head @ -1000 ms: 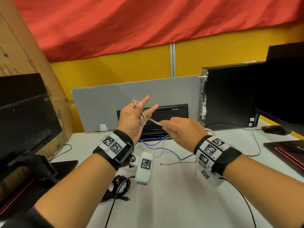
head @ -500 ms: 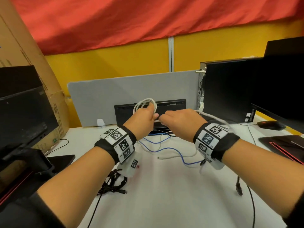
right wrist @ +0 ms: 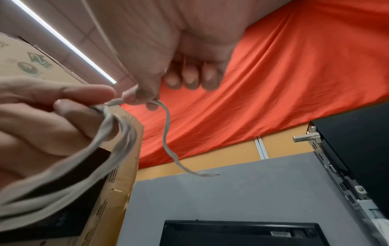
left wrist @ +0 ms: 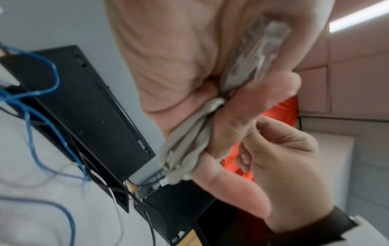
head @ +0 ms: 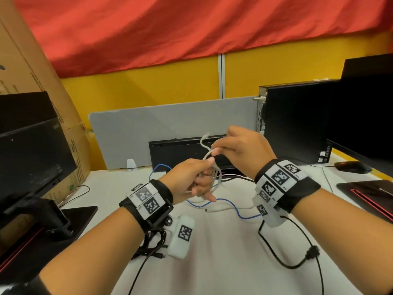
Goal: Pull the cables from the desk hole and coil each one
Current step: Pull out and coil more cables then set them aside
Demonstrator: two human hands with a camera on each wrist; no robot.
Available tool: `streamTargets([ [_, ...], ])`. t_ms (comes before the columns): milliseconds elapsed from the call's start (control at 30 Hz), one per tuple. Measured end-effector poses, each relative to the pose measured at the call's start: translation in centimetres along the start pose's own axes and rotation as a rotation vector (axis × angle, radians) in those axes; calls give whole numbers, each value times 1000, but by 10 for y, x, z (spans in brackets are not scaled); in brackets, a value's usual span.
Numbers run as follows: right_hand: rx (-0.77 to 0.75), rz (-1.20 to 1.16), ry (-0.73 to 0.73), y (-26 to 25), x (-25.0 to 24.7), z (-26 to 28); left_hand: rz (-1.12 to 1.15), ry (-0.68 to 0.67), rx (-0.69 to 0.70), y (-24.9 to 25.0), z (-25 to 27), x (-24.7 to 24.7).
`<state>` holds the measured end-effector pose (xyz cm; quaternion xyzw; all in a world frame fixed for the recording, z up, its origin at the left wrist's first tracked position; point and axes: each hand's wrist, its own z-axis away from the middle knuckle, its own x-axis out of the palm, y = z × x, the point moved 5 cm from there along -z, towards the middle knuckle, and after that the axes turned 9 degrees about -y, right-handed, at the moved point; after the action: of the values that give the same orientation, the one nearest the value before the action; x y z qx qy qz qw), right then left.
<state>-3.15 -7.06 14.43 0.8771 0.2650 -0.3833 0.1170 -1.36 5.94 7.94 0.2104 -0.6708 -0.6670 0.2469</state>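
My left hand (head: 197, 182) grips a bundle of loops of a grey-white cable (head: 215, 176) above the white desk (head: 212, 262). In the left wrist view the loops (left wrist: 187, 143) lie bunched across my palm under the thumb. My right hand (head: 234, 150) pinches the same cable (right wrist: 166, 126) just above the bundle, and its free end (head: 205, 138) curls upward. A blue cable (head: 238, 209) and a thin white cable (head: 225, 209) lie on the desk beneath my hands, running back toward the black cable box (head: 180, 152) at the desk's rear.
A coiled black cable (head: 153, 243) lies by my left wrist. Another black lead (head: 293, 258) trails from my right wrist. A black PC tower (head: 297, 120) and a monitor stand right, a monitor (head: 32, 150) and cardboard box left, a grey divider (head: 170, 122) behind.
My left hand has dropped and turned, holding more gathered loops. My right hand has risen above it, and the cable's free end now sticks up.
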Motion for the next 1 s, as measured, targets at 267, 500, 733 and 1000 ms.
streamTargets([
  [267,474,-1028,-246,-3,33,16,286,0,148,-4,-6,3],
  [500,427,-460,-282,-2,39,18,-65,229,34,-2,-3,-13],
  [733,385,-135,-115,-2,39,25,76,283,64,-9,-6,-2],
  [1000,299,-15,-227,-12,44,28,168,453,23,-18,-6,1],
])
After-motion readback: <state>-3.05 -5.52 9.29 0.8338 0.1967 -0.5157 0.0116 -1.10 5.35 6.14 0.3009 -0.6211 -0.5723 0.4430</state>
